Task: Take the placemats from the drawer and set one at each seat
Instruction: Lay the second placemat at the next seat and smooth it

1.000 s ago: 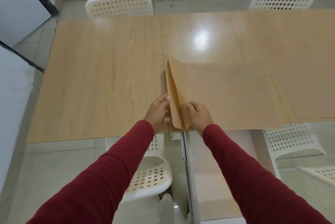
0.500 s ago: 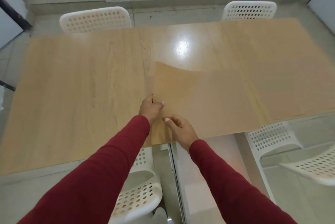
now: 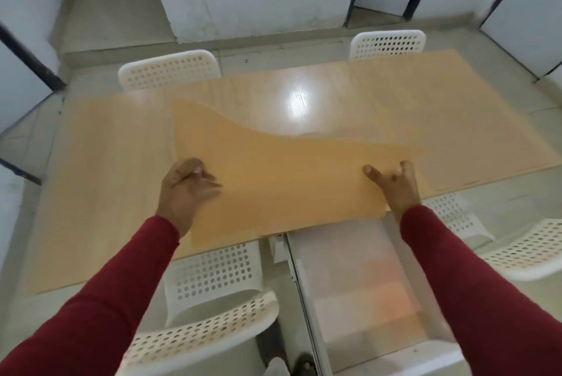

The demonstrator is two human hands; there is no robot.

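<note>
A tan, wood-coloured placemat (image 3: 282, 181) is lifted over the near edge of the wooden table (image 3: 106, 162), its far edge sagging in a wave. My left hand (image 3: 185, 187) pinches its left edge, thumb on top. My right hand (image 3: 395, 187) grips its right edge with fingers spread. Another placemat (image 3: 474, 144) of the same colour lies flat on the table's right part. The open drawer (image 3: 359, 284) sits below the table edge between my arms; what it holds is blurred.
Two white perforated chairs (image 3: 170, 69) (image 3: 387, 44) stand at the far side. Two more (image 3: 213, 299) (image 3: 523, 251) are at the near side, left and right of the drawer. White wall panels and tiled floor surround the table.
My hands have moved apart from the mat's left corner to its left and right edges. The top mat now hangs lifted and shifted left. The view has pulled back.
</note>
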